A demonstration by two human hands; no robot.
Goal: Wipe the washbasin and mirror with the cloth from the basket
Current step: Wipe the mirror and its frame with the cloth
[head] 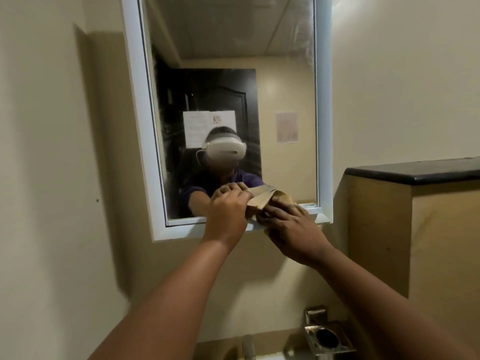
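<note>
The left hand is closed on the cloth at the mirror's lower edge; the right hand is clamped on the cloth's other end, against the bottom right of the frame. The cloth is tan, soft and bunched; the glass is smooth, the frame white and hard-edged. Judged from here, streaks could be left if the bunched cloth is dragged unevenly. Below the mirror, a metal holder could be knocked.
</note>
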